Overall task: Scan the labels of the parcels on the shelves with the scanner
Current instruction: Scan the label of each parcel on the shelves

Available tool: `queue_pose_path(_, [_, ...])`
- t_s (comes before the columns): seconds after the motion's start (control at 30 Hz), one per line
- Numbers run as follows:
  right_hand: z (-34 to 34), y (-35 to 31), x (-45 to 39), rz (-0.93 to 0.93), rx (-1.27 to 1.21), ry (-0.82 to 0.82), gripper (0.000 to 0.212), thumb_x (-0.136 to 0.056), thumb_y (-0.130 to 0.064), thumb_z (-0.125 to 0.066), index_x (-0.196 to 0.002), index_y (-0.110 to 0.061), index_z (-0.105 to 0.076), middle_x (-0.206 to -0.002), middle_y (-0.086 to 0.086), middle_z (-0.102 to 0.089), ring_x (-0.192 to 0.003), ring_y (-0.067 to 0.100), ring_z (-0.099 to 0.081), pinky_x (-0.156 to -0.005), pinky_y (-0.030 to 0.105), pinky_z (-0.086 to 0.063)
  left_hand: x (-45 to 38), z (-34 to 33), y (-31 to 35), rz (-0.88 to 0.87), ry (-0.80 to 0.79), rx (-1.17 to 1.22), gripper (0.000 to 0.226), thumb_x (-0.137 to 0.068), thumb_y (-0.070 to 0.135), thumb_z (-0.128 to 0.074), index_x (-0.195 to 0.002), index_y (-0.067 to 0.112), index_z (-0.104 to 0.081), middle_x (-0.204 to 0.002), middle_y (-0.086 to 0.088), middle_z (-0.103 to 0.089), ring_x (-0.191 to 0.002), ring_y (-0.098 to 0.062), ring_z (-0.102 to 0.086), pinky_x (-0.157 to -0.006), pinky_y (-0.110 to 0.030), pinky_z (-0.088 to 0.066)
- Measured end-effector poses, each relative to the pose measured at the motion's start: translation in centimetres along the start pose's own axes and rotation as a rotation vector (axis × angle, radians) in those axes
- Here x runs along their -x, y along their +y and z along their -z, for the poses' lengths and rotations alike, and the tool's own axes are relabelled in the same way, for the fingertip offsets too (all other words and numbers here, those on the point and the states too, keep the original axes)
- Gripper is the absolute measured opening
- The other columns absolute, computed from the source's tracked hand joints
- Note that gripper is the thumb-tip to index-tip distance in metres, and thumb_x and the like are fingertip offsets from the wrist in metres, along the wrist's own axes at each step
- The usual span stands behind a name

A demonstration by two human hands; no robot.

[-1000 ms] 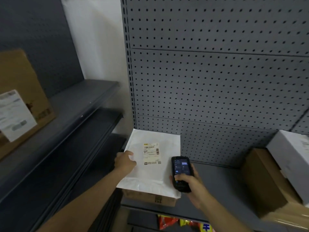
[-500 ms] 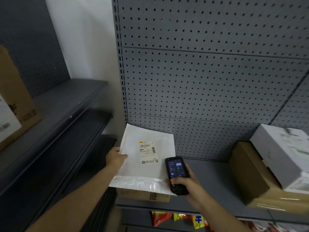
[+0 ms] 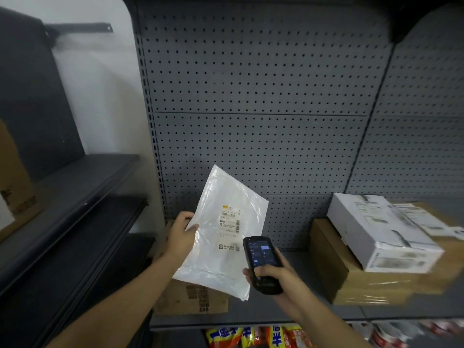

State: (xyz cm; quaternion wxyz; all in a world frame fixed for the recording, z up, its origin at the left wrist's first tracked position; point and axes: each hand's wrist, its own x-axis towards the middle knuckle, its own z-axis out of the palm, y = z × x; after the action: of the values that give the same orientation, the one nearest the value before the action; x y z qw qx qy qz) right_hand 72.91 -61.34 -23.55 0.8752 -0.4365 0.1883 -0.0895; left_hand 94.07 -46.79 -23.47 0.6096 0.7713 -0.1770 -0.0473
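Both forearms bare, no sleeves, left hand [image 3: 181,237] ungloved.

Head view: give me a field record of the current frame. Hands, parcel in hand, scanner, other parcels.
left hand: pinches the left edge of the white poly mailer, lifted and tilted, label facing the camera
label: printed on the mailer's front, text too small to read
right hand: grips the handheld scanner, screen lit, beside the mailer's lower right
under mailer: cardboard box on the shelf
right of shelf: white box stacked on a brown taped carton
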Motion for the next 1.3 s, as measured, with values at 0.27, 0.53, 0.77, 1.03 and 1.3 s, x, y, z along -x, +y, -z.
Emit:
queue_pose_path(0.27, [3.4, -5.5, 9.8, 0.125, -0.04, -0.058, 0.061, -0.077, 0.021, -0.059, -0.13, -0.009, -0.055, -0.115, 0.031, -0.067, -0.102, 0.049, -0.066, -0.072, 0.042, -0.06, 6.6, -5.6, 7.2, -0.112, 0.087, 0.007, 0.013, -0.09, 0.005, -0.057, -0.098, 0.015, -0.059, -0.097, -0.003, -0.066, -0.089, -0.024, -0.064, -0.07, -0.032, -0.051])
queue_pose_path(0.53, [5.8, -9.2, 19.9, 0.182, -0.044, -0.189, 0.052, -0.08, 0.02, -0.055, -0.127, -0.003, -0.057, -0.119, 0.037, -0.062, -0.1, 0.046, -0.068, -0.075, 0.039, -0.059, 13.0, -9.1, 12.7, -0.16, 0.187, 0.146, 0.015, -0.092, 0.005, -0.058, -0.106, 0.011, -0.055, -0.104, -0.006, -0.064, -0.088, -0.019, -0.061, -0.065, -0.023, -0.047])
queue_pose_path(0.77, [5.7, -10.8, 24.5, 0.212, -0.056, -0.269, 0.053, -0.079, 0.019, -0.057, -0.128, -0.002, -0.057, -0.114, 0.032, -0.064, -0.098, 0.044, -0.068, -0.073, 0.037, -0.06, 16.0, -9.5, 14.7, -0.178, 0.163, 0.25, 0.018, -0.092, 0.003, -0.06, -0.107, 0.01, -0.056, -0.101, -0.009, -0.067, -0.088, -0.024, -0.065, -0.073, -0.034, -0.053])
queue_pose_path(1.03, [4.8, -11.9, 26.2, 0.248, -0.065, -0.297, 0.053, -0.073, 0.012, -0.06, -0.124, -0.001, -0.059, -0.105, 0.029, -0.067, -0.097, 0.042, -0.069, -0.074, 0.036, -0.059, 16.8, -9.4, 15.5, -0.179, 0.085, 0.31, 0.018, -0.091, 0.0, -0.06, -0.094, 0.017, -0.058, -0.093, -0.003, -0.068, -0.079, -0.018, -0.064, -0.065, -0.029, -0.05])
queue_pose_path(1.3, [3.9, -12.1, 26.9, 0.256, -0.034, -0.284, 0.053, -0.071, 0.01, -0.06, -0.123, 0.002, -0.061, -0.105, 0.03, -0.065, -0.094, 0.042, -0.069, -0.071, 0.035, -0.059, 16.6, -9.0, 15.1, -0.172, 0.044, 0.358, 0.02, -0.09, -0.002, -0.06, -0.091, 0.018, -0.058, -0.095, -0.006, -0.069, -0.082, -0.021, -0.065, -0.071, -0.033, -0.052])
